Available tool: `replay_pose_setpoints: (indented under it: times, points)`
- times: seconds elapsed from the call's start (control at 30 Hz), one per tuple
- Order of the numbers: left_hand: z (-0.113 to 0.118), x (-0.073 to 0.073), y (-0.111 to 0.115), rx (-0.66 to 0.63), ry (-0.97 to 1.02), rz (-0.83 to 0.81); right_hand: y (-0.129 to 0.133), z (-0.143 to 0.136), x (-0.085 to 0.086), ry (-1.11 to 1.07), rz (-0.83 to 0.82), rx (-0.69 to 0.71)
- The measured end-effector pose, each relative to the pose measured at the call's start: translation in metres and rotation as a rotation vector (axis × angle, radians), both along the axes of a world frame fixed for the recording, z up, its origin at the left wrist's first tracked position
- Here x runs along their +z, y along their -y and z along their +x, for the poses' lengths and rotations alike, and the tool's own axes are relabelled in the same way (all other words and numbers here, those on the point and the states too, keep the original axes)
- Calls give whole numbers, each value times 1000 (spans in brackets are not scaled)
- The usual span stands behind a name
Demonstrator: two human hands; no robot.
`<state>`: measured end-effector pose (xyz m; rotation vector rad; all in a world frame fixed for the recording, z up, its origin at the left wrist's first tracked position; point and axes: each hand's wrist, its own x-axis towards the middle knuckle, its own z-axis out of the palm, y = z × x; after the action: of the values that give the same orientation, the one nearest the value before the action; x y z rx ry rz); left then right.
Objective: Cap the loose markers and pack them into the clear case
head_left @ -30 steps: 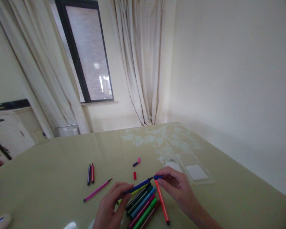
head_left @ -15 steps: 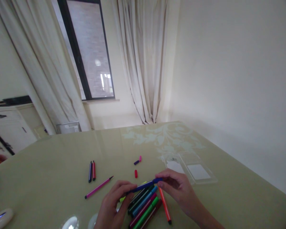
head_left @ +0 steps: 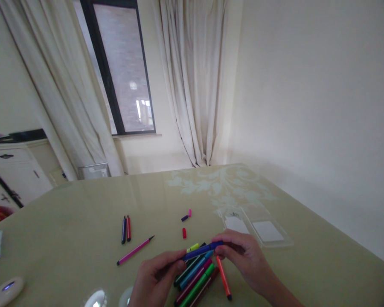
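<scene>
A blue felt-tip pen (head_left: 200, 252) spans the gap between my hands, tilted slightly up to the right. My left hand (head_left: 160, 273) pinches its barrel end between thumb and fingers. The capped end is in the grip of my right hand (head_left: 248, 258). Under the pen lies a bunch of felt-tip pens, among them a green pen (head_left: 196, 286), a light blue pen (head_left: 195, 273) and a yellow pen (head_left: 192, 247). An orange pen (head_left: 223, 277) rests beside the bunch, below my right hand.
Left of the hands lie an uncapped pink pen (head_left: 135, 250), a dark blue pen (head_left: 123, 230) and a red pen (head_left: 128, 228). Loose caps include a red cap (head_left: 184, 233). An open clear plastic case (head_left: 286, 244) lies at right; a white device (head_left: 6, 292) sits at lower left.
My hands and the blue pen have shifted slightly right in the view, and the pen lies a little flatter. The loose pens and caps stay in place on the table.
</scene>
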<state>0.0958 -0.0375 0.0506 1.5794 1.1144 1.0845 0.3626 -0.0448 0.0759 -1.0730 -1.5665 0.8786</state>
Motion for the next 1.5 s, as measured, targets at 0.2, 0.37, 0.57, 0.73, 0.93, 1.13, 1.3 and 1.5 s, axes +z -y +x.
replay_pose_setpoints:
  times: [0.2,0.37,0.57,0.73,0.93,1.13,1.3,1.5]
  points:
    - [1,-1,4,47,-7,-9,4,-2,4,26,8,4]
    - [-5,-9,0,-56,1,-46,6,-3,5,23,12,0]
    - [-1,-12,-2,-66,-59,36,-3,0,-4,-2,-83,38]
    - [-3,-10,-11,66,-211,291,-8,-4,-22,208,-12,-1]
    - [-15,-19,-26,150,-305,262,-23,-30,-15,420,111,-32]
    - [-11,-26,-26,147,-394,235,-87,-69,-5,896,128,-62]
    - [-43,-24,-47,281,-492,301,-125,-88,-11,1086,96,-31]
    - [-107,-31,-71,616,-949,265,-114,-83,-3,1068,113,-64]
